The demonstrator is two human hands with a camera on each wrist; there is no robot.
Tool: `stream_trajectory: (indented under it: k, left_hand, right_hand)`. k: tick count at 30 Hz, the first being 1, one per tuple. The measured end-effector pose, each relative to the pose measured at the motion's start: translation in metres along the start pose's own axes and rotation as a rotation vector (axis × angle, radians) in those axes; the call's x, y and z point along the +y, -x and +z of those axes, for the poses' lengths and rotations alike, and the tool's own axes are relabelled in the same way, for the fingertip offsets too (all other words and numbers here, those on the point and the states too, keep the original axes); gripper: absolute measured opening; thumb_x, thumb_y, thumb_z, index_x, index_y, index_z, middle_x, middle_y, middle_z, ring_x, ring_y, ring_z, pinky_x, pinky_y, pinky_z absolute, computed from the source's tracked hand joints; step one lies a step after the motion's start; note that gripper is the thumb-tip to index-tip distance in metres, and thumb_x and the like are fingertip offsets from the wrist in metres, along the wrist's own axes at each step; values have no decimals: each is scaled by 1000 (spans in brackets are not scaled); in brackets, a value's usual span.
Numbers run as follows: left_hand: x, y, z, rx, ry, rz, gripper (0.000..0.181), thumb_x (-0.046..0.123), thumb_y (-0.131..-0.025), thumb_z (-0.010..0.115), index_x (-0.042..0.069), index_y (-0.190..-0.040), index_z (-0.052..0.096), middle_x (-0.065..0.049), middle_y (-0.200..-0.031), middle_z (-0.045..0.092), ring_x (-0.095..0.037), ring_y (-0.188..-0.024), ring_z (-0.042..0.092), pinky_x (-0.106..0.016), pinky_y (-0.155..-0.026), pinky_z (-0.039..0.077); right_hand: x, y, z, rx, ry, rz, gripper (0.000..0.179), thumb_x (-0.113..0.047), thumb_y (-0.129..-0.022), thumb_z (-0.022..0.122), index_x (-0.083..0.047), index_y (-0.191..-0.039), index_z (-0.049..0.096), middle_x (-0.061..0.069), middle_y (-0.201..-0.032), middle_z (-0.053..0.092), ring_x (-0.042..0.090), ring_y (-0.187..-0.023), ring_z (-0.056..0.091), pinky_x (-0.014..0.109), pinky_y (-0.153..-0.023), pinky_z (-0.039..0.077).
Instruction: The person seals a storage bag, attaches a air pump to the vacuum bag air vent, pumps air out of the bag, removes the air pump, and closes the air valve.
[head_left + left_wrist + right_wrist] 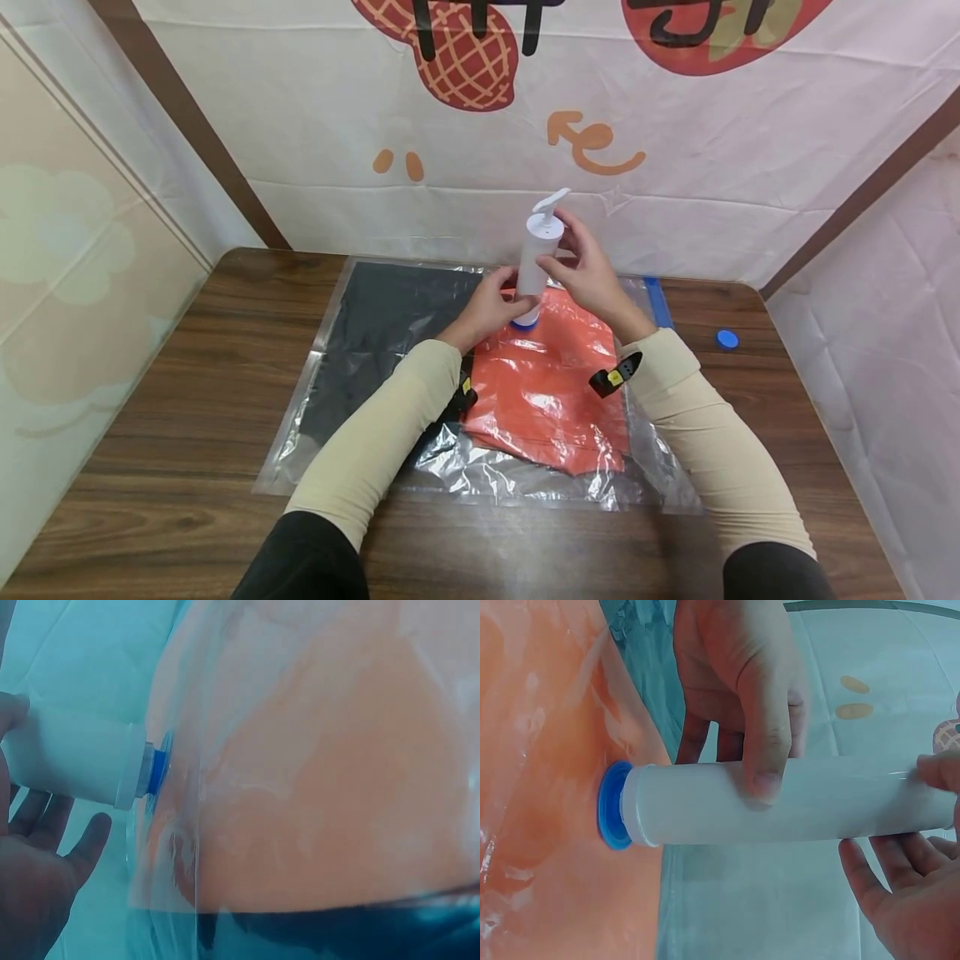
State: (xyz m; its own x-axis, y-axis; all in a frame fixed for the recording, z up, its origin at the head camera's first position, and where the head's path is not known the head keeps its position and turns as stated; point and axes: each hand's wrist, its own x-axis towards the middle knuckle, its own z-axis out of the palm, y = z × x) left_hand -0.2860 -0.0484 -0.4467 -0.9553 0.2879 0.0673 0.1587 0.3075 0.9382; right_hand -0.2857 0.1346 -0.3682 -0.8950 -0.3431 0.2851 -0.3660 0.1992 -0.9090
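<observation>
A white hand pump (534, 265) with a T-shaped handle stands nearly upright on the blue round valve (614, 805) of a clear plastic storage bag (442, 479). Inside the bag, dark fabric (397, 333) lies at left and orange fabric (555, 392) at right. My left hand (486, 310) grips the lower part of the pump's barrel, its thumb across the front in the right wrist view. Higher up, my right hand (588, 268) holds the barrel just under the handle, thumb on one side and fingers on the other.
To the right of the bag a small blue cap (727, 339) lies on the wooden table (172, 417). A blue strip (658, 302) runs along the bag's right edge. Close behind the table hangs a printed cloth backdrop (315, 108), with cloth walls on both sides.
</observation>
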Motion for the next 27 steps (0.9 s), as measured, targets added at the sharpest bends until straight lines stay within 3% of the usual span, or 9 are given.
stream_trajectory:
  k: [8,12,21,27]
  left_hand:
    - [-1,1,3,18,63,14,62,19,-90,81,9,-138,44,-10,-135,55,-26,-127,55,-43,-107,48]
    - [-1,0,4,31,37,22,56,18,-91,80,8,-135,48,-11,-133,57,-26,-126,57,-43,-107,48]
    - [-2,-3,1,-2,12,51,53,16,-93,77,5,-140,56,-13,-134,61,-27,-126,59,-39,-107,48]
    - [-2,-3,0,-20,-19,49,54,18,-95,75,6,-143,55,-12,-134,61,-27,-126,58,-39,-108,47]
  right_hand:
    - [2,0,0,21,51,4,57,-6,-98,68,1,-148,43,21,-131,57,30,-119,56,50,-104,47]
    - [1,-1,2,38,67,14,55,-8,-96,71,1,-146,47,21,-126,58,29,-114,56,49,-102,48]
    - [3,-2,4,112,63,60,57,-8,-92,76,7,-137,46,19,-123,55,33,-114,54,46,-99,47]
    - [4,-1,2,79,20,39,61,-6,-93,74,5,-143,41,20,-132,54,31,-121,54,46,-104,47]
